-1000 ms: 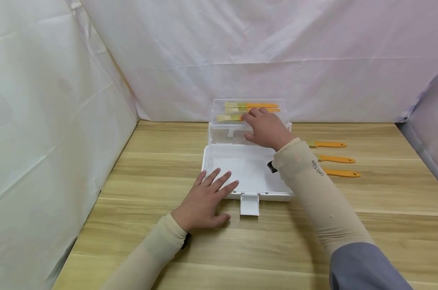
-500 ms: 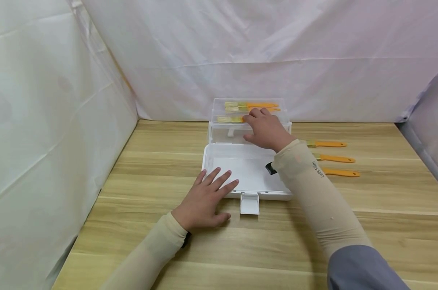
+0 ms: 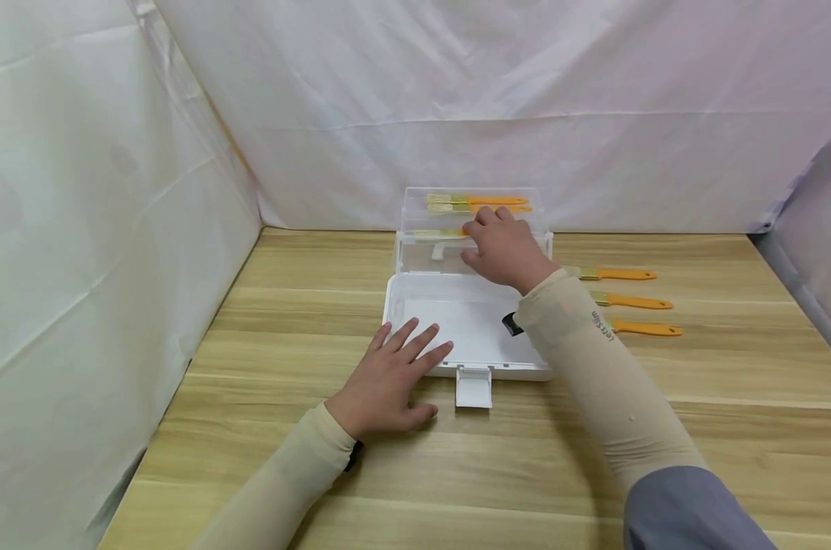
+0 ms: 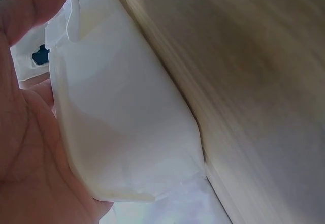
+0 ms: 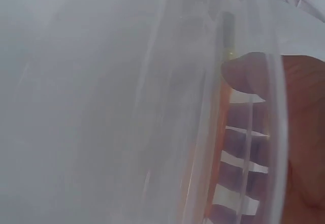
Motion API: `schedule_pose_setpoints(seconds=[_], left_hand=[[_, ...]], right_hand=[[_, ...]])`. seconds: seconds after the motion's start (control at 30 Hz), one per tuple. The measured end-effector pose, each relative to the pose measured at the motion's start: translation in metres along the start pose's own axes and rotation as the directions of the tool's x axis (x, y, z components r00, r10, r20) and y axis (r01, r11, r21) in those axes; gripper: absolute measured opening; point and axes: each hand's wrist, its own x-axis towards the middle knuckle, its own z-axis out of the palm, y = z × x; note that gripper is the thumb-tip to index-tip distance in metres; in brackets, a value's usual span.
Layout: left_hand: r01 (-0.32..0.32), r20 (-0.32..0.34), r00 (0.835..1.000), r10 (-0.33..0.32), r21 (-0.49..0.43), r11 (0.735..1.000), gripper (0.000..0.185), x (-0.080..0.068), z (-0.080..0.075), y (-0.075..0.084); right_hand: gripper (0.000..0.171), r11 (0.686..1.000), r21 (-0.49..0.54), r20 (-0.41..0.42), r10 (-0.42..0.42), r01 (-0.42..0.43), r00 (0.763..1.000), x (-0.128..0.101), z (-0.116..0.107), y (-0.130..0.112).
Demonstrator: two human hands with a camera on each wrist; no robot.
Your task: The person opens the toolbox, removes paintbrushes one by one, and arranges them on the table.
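Note:
In the head view, a white plastic box (image 3: 465,336) lies open, with clear trays (image 3: 415,253) raised behind its base. My left hand (image 3: 386,382) rests with spread fingers over the box's front left corner. The left wrist view puts its palm (image 4: 30,158) close along the box wall (image 4: 122,107). With my right hand (image 3: 505,250) I hold a paintbrush (image 3: 440,232) by its orange handle, low in the front tray, bristles pointing left. Through cloudy plastic, the right wrist view gives my thumb (image 5: 249,74) against the brush handle (image 5: 221,112). Two paintbrushes (image 3: 484,200) lie in the rear tray.
To the right of the box, three orange-handled paintbrushes (image 3: 638,302) lie on the wooden table (image 3: 285,305), partly behind my right arm. The box's latch (image 3: 473,388) hangs down in front. White sheeting (image 3: 333,168) closes off the back and sides.
The brush in my right hand has sunk lower into the front tray, its bristles now seen nearly edge-on. My left hand has stayed in place.

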Motion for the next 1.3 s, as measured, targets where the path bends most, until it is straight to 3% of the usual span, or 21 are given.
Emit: schedule_pose_setpoints(seconds=[0.67, 1.0, 1.3], left_hand=[[-0.005, -0.014, 1.0, 0.005, -0.022, 1.0, 0.082, 0.0004, -0.0016, 0.0036], [0.007, 0.0, 1.0, -0.007, -0.005, 1.0, 0.082, 0.0, -0.0019, 0.0033], [-0.001, -0.011, 1.0, 0.0, -0.017, 1.0, 0.082, 0.0001, -0.0007, 0.003]], right_hand=[[0.041, 1.0, 0.004, -0.007, 0.006, -0.006, 1.0, -0.0076, -0.005, -0.0039], [0.039, 1.0, -0.013, -0.098, -0.016, 0.015, 0.995, -0.0086, -0.0061, -0.0039], [0.033, 1.0, -0.012, -0.104, -0.011, 0.009, 0.994, -0.009, -0.0065, -0.0039]])
